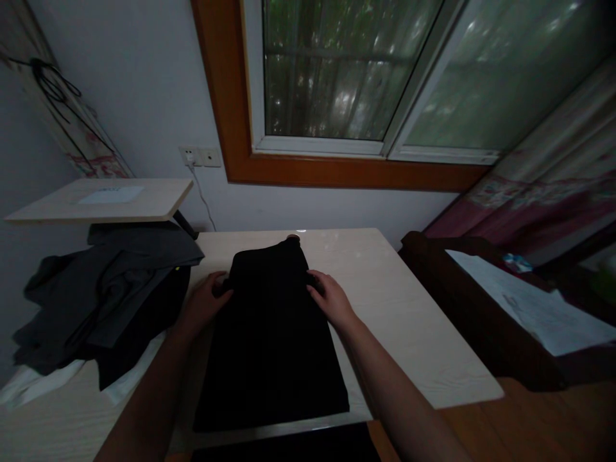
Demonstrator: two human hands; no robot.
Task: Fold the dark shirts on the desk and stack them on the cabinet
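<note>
Head view: on the table (pixel 399 314), beside the clothes pile (pixel 106 282), lies the black cloth (pixel 274 340), its sides pinched by the left hand (pixel 205 301) and right hand (pixel 334 300). Uneven pulling could skew or crease it. Its lower edge sits near the table's front; room opens rightward, the pile crowds left.

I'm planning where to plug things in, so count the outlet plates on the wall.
2: the left plate, with a white plug in it, and the right plate beside it, near the wooden window frame. Others may be hidden.
</note>
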